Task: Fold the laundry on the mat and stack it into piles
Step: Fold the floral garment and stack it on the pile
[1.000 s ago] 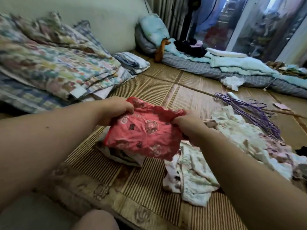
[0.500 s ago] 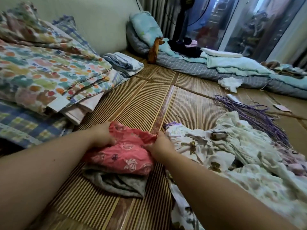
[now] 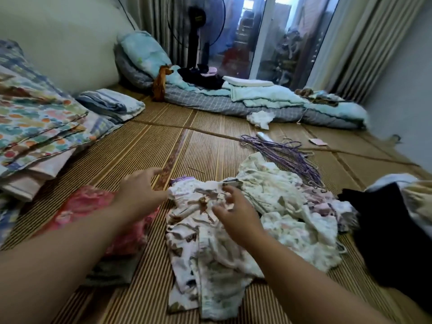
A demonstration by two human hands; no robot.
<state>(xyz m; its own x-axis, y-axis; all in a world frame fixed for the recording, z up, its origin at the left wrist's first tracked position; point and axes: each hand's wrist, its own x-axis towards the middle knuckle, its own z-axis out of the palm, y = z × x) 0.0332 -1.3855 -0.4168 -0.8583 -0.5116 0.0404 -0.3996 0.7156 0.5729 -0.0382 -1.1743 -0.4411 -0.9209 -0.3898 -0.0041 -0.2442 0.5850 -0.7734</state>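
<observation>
Both hands have let go of the pink garment (image 3: 86,206), which now lies folded on a grey piece (image 3: 112,272) on the mat (image 3: 145,148), lower left. Left hand (image 3: 140,192) hovers above its far edge, fingers spread, holding nothing. Right hand (image 3: 236,215) is over the unfolded white floral pile (image 3: 280,206) alongside, fingers loosely bent; motion blur leaves contact with the cloth uncertain. Purple hangers (image 3: 287,155) lie beyond the pile.

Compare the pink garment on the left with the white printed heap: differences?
The pink garment is red-pink; the white printed heap is cream with brown and lilac prints. The pink garment lies folded flat on a grey piece; the heap is crumpled and unfolded. The heap spreads wider than the pink garment. Both are printed cloth on the woven mat.
</observation>
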